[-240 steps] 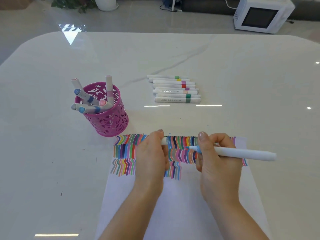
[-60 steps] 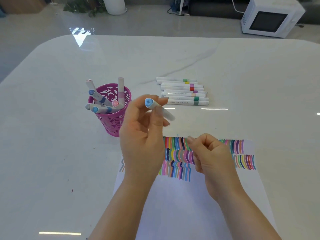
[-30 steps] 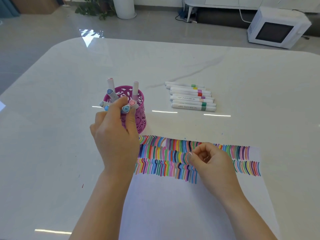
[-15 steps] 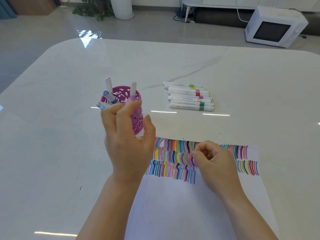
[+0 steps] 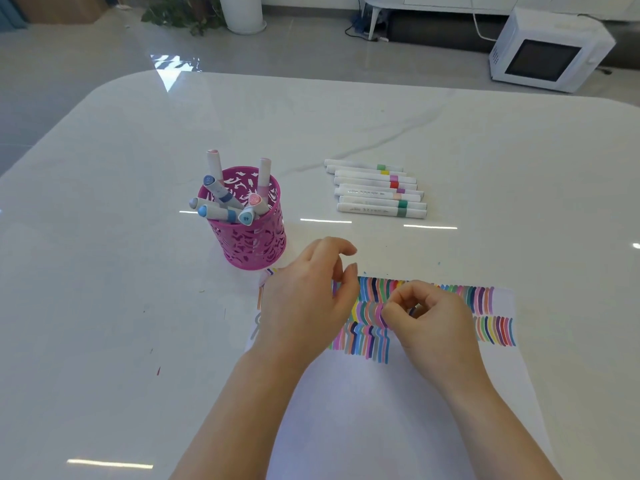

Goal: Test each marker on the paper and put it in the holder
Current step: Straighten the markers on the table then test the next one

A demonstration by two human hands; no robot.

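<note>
Right of the pink perforated metal holder [image 5: 249, 242], just past its base, the left hand [image 5: 308, 299] hovers over the near corner of the white paper sheet [image 5: 381, 410], fingers loosely bent and apart, holding nothing. Farther right of the holder, the right hand [image 5: 429, 323] rests on the sheet's rows of coloured strokes [image 5: 370, 337], its fingers curled in to the thumb with nothing visible in them. Several white markers with blue and pink caps [image 5: 225, 202] stand and lean inside the holder. Right of the holder and slightly beyond it, a row of white markers with coloured bands [image 5: 377, 192] lies side by side on the glossy white table [image 5: 104, 271].
</note>
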